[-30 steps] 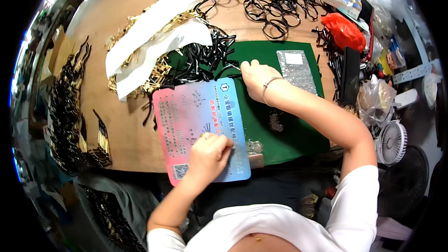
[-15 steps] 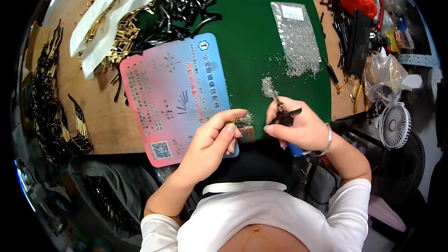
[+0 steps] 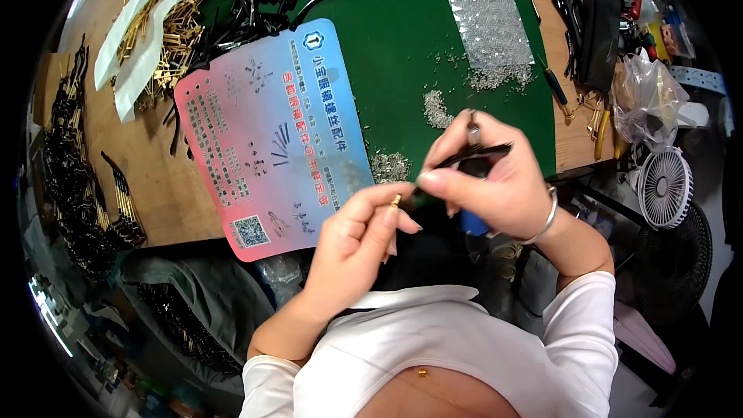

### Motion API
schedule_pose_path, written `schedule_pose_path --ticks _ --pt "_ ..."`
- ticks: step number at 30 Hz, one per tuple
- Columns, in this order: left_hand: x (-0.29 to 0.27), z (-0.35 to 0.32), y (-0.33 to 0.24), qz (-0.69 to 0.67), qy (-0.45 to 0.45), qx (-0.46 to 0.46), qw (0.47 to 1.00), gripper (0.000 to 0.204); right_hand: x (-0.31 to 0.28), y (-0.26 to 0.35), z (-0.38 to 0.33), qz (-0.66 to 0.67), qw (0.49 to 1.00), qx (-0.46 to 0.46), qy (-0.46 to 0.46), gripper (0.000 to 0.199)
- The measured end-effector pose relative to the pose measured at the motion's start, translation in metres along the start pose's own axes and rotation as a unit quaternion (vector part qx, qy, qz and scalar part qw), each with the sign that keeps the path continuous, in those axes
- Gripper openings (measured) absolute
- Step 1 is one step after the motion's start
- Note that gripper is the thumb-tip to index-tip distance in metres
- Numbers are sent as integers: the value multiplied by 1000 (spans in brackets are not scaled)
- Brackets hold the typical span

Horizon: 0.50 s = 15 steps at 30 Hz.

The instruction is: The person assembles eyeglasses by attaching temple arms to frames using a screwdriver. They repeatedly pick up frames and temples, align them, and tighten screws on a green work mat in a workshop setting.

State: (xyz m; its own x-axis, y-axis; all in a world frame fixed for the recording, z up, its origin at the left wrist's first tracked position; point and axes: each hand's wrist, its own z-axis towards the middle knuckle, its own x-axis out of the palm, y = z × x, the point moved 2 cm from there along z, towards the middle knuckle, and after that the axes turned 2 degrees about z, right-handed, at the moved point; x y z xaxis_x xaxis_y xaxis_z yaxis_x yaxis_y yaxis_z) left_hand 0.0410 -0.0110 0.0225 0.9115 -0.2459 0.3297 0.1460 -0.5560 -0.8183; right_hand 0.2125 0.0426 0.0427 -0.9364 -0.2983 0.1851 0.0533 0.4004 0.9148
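My left hand (image 3: 352,244) is closed in a pinch, with the end of a small gold metal piece (image 3: 396,200) showing between thumb and forefinger. Just right of it, my right hand (image 3: 507,182) grips a screwdriver-like tool (image 3: 473,223) with a metal shaft and a blue end. A black curved piece (image 3: 484,153) crosses that grip; whether it belongs to the tool I cannot tell. The right fingertips are blurred, close to the left ones. Beyond the hands lie a heap of tiny silver screws (image 3: 389,168) and a smaller heap (image 3: 437,110) on the green mat (image 3: 395,39).
A pink and blue printed sheet (image 3: 267,131) lies left of the hands. Behind it are black and gold eyeglass temples (image 3: 182,45). A clear bag of tiny screws (image 3: 491,23) lies at the far right of the mat; a small white fan (image 3: 664,187) stands at right.
My right hand has moved up and left, close to my left hand, its tool tip lifting off the small screw heap. The whole view has shifted slightly.
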Motion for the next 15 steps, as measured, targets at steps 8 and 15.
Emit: schedule_pose_path --ticks 8,15 --pt "10 -1 3 -27 -47 19 998 29 2 -10 5 61 997 49 18 15" --pt "11 11 6 7 -42 3 999 35 -1 -19 4 70 991 100 46 14"
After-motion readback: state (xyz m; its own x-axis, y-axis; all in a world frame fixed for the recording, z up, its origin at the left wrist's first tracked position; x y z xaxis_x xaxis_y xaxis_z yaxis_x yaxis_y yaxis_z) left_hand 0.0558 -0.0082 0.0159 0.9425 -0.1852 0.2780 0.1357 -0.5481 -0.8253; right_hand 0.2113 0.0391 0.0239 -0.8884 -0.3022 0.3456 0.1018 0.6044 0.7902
